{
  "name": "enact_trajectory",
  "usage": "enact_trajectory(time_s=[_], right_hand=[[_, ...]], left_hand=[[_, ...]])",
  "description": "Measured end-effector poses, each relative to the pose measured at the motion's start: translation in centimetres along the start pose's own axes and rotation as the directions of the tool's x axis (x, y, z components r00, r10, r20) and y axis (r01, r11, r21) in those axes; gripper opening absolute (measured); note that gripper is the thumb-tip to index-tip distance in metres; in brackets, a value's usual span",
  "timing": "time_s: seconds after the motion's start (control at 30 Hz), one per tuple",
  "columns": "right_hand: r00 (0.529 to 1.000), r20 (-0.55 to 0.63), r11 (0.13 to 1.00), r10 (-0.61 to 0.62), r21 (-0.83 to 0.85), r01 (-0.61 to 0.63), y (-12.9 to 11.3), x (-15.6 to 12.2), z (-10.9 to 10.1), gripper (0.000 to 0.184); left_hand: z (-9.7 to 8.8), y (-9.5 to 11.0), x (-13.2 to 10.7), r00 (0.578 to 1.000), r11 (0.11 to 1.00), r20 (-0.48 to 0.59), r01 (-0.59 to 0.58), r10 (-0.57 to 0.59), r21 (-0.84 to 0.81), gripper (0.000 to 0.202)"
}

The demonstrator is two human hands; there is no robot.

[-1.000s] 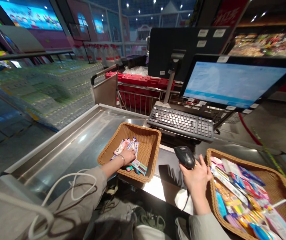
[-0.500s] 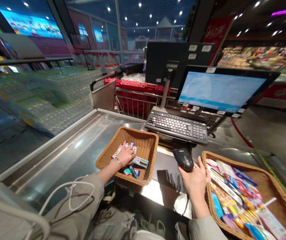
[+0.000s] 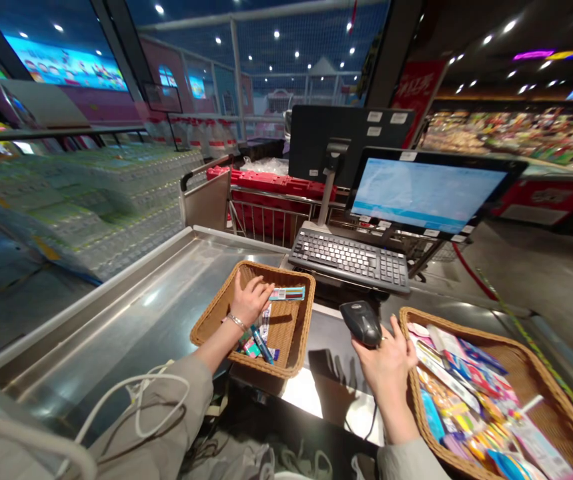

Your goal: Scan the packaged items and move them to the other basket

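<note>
My left hand (image 3: 249,300) is raised over the left wicker basket (image 3: 300,333) and pinches a flat teal and pink packet (image 3: 287,293) by its end, holding it level above the basket. A few more small packets (image 3: 259,340) lie in the basket below it. My right hand (image 3: 387,357) grips the black barcode scanner (image 3: 362,322) over the steel counter between the two baskets. The scanner's cable hangs down under my wrist.
A larger wicker basket (image 3: 526,363) full of colourful packets sits at the right. Behind stand a keyboard (image 3: 350,260), a lit touch screen (image 3: 423,193) and a second dark monitor (image 3: 341,137). A steel chute (image 3: 131,307) runs left. A cart with red crates (image 3: 271,190) stands beyond.
My left hand has picked one packet out of the left basket and lifted it up and to the right. My right hand stays on the scanner.
</note>
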State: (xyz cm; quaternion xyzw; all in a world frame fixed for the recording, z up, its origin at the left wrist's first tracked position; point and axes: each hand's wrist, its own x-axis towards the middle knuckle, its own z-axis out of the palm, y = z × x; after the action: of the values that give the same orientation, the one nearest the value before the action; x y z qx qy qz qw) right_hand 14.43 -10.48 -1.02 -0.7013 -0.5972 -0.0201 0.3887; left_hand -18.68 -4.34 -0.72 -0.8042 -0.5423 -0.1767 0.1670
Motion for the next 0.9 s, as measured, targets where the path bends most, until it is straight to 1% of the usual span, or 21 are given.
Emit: enact_trajectory(time_s=[0.1,0.23,0.43,0.7,0.9], right_hand=[[1.000,0.011,1.000,-0.014,0.004,0.014,-0.4,0.1,-0.2,0.041],[0.999,0.011,0.999,-0.035,-0.017,0.035,-1.0,0.2,-0.7,0.038],[0.992,-0.004,0.991,-0.126,-0.042,0.125,-1.5,0.1,-1.2,0.033],[0.979,-0.025,0.977,-0.202,-0.073,0.200,-1.7,0.0,-1.7,0.023],[0.973,0.028,0.970,-0.228,-0.083,0.229,-2.0,0.1,-2.2,0.026]], left_hand=[[-0.4,0.6,0.9,0.999,1.000,-0.047,-0.003,0.002,-0.017,0.039],[-0.4,1.7,2.1,0.994,0.999,-0.106,-0.021,0.018,-0.032,0.040],[0.0,3.7,3.8,0.984,0.997,-0.171,-0.050,0.040,-0.056,0.041],[0.3,6.1,5.4,0.976,0.991,-0.200,-0.105,0.087,-0.081,0.041],[0.5,7.2,6.2,0.979,0.988,-0.173,-0.121,0.104,-0.092,0.042]])
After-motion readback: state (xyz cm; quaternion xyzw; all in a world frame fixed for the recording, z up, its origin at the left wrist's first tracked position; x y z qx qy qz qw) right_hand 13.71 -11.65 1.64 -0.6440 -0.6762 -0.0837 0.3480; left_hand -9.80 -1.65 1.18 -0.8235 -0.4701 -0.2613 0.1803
